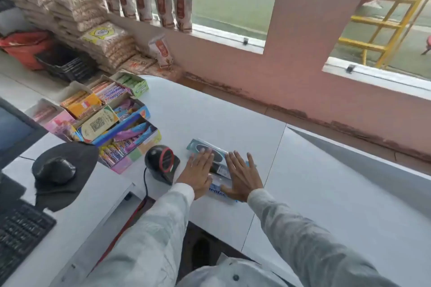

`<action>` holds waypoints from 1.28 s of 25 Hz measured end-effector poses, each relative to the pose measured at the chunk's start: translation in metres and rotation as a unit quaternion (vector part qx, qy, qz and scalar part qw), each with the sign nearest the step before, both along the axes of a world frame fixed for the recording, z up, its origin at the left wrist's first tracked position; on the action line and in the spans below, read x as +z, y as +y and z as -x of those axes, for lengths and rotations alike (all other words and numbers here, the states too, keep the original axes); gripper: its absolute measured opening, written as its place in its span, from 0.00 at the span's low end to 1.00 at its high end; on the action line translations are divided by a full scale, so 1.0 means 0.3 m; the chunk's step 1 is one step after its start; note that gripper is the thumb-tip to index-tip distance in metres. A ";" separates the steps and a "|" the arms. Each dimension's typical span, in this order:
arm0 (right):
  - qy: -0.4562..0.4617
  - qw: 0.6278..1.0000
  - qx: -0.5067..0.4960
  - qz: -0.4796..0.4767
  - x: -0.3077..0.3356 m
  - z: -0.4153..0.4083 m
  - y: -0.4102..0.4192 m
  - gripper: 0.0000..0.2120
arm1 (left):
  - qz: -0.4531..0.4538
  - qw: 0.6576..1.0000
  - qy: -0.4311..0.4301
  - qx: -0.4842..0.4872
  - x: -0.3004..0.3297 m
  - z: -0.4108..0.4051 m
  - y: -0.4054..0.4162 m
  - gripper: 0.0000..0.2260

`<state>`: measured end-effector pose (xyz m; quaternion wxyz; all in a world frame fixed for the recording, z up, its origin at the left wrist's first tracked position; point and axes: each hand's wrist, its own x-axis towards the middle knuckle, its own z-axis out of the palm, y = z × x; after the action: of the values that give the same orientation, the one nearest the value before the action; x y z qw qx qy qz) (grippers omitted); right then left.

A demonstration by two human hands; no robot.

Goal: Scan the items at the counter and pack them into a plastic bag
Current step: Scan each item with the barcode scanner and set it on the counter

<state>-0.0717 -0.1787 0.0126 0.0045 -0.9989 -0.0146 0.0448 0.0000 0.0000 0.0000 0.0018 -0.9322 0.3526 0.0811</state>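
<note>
A flat teal packet with a dark oval window (205, 147) lies on the white counter (314, 193), on top of other flat items; a white and blue pack with blue lettering (218, 190) shows beneath my palms. My left hand (198, 170) and my right hand (242, 175) rest flat on this small pile, side by side, fingers spread and pointing away from me. Neither hand grips anything. Just left of the pile stands a black barcode scanner with a red ring (163, 161). No plastic bag is in view.
Open boxes of sweets and gum (105, 109) crowd the counter's left part. A black mouse on a dark pad (56, 170), a keyboard (18, 235) and a monitor edge (14, 133) sit at the left. Stacked snack bags (77, 11) line the back. Pink wall and window ahead.
</note>
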 end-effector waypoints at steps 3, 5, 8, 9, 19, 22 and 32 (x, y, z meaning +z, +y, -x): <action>-0.003 0.998 0.064 -0.003 -0.057 0.060 0.038 0.33 | 0.023 0.999 0.040 -0.019 -0.021 0.084 0.017 0.27; 0.012 0.996 0.084 -0.002 -0.101 0.092 0.056 0.20 | 0.027 0.997 0.065 -0.025 -0.038 0.121 0.015 0.21; 0.113 0.988 0.013 -0.101 -0.088 0.038 0.050 0.11 | 0.075 0.988 0.121 0.063 -0.065 0.088 0.002 0.13; 0.165 0.976 -0.030 -0.139 -0.071 0.007 0.033 0.12 | 0.122 0.964 0.191 0.136 -0.065 0.068 0.002 0.12; 0.154 0.737 -0.296 -0.587 0.098 -0.196 -0.084 0.07 | 0.475 0.555 0.513 0.451 0.043 0.009 -0.001 0.08; 0.183 0.725 -0.273 -0.605 0.113 -0.208 -0.048 0.09 | 0.528 0.455 0.517 0.497 0.046 0.051 -0.009 0.11; 0.187 0.738 -0.256 -0.596 0.087 -0.303 0.183 0.22 | 0.626 0.213 0.537 0.523 0.005 0.138 0.036 0.17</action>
<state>0.0193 -0.1237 0.0389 0.6127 -0.7295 0.2196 0.2101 -0.0413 0.0108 0.0014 -0.8151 -0.3410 -0.3609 0.2985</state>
